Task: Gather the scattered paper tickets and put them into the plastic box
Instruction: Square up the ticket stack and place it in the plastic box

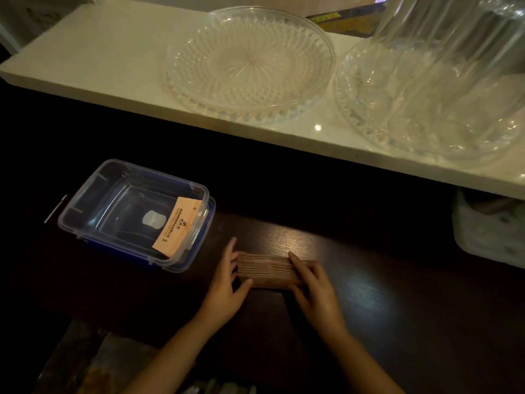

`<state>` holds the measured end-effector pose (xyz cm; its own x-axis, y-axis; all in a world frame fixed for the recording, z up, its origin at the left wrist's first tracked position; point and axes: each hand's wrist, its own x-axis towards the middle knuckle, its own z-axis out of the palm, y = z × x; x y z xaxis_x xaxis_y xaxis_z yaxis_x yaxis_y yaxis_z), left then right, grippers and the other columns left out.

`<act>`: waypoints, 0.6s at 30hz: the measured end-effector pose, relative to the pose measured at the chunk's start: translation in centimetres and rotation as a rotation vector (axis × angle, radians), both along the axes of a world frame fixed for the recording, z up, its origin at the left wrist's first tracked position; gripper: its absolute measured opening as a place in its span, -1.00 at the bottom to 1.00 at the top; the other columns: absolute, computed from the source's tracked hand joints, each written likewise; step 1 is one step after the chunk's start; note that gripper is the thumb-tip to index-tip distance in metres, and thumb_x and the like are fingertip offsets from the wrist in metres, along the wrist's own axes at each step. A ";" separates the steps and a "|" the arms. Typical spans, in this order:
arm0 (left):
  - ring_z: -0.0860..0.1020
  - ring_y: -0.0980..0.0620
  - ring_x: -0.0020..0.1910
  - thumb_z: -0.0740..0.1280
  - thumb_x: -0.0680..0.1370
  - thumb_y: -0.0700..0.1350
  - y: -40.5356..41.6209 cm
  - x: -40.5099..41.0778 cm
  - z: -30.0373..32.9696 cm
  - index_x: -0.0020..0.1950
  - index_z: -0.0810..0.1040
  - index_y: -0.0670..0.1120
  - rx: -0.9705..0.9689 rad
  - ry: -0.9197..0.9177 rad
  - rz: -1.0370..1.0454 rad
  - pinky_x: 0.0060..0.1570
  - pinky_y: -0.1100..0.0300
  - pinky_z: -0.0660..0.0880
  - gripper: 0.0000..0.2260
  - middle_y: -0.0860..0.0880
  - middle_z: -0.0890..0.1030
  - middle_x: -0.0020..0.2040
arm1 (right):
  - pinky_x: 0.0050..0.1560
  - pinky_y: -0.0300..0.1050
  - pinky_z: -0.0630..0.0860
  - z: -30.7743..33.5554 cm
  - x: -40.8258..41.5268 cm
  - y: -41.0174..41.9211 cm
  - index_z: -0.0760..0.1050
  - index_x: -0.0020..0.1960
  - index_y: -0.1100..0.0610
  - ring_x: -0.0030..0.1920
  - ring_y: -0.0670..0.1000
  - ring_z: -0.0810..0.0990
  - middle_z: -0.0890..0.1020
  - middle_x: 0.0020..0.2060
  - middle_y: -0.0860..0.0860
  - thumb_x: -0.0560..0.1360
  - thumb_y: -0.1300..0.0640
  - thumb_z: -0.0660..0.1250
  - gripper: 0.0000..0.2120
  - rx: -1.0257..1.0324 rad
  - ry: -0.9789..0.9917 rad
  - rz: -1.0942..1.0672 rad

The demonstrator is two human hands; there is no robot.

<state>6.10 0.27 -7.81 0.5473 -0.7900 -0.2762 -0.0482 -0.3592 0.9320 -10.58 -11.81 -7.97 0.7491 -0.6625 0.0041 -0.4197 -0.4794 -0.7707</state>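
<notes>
A fanned row of pink paper tickets lies on the dark wooden table. My left hand presses against its left end and my right hand rests on its right end, fingers over the tickets. The clear plastic box stands open to the left, sitting on its blue lid. One orange ticket leans inside the box against its right wall.
A white shelf runs above the table and carries a cut-glass plate, a second glass dish and a tall ribbed glass vessel. A pale container sits under the shelf at right.
</notes>
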 end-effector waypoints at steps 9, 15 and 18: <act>0.53 0.25 -0.05 0.11 0.57 -0.01 -3.0 -3.8 0.5 0.05 0.45 0.12 -0.104 0.219 0.377 -0.18 0.42 0.45 -0.84 0.02 0.53 0.10 | 0.36 -0.19 0.13 -0.6 0.7 4.5 -0.28 0.41 -0.10 0.49 0.03 0.04 0.02 0.50 0.15 0.56 0.32 0.12 -0.30 0.069 -0.005 -0.197; 0.49 0.07 0.13 0.14 0.57 -0.07 -2.7 -4.6 -0.2 -0.09 0.45 0.03 -0.088 0.235 0.446 -0.10 0.30 0.40 -0.88 0.00 0.50 0.25 | 0.27 -0.11 0.35 -0.7 -0.7 4.8 -0.35 0.39 -0.10 0.40 -0.10 -0.05 -0.15 0.49 0.05 0.52 0.38 0.15 -0.21 -0.010 0.068 -0.149; 0.44 0.06 0.20 0.11 0.58 -0.10 -2.6 -4.8 -0.2 -0.07 0.50 0.07 -0.085 0.199 0.414 -0.06 0.35 0.37 -0.81 0.00 0.48 0.26 | 0.34 -0.07 0.30 -1.0 -0.7 5.0 -0.28 0.40 -0.13 0.47 0.00 -0.02 -0.07 0.51 0.13 0.54 0.33 0.15 -0.26 -0.009 0.064 -0.143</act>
<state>1.34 -2.29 -7.96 0.7645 -0.5402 -0.3517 0.2657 -0.2329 0.9355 -11.32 -6.77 -8.92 0.6456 -0.7629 -0.0342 -0.5323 -0.4175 -0.7365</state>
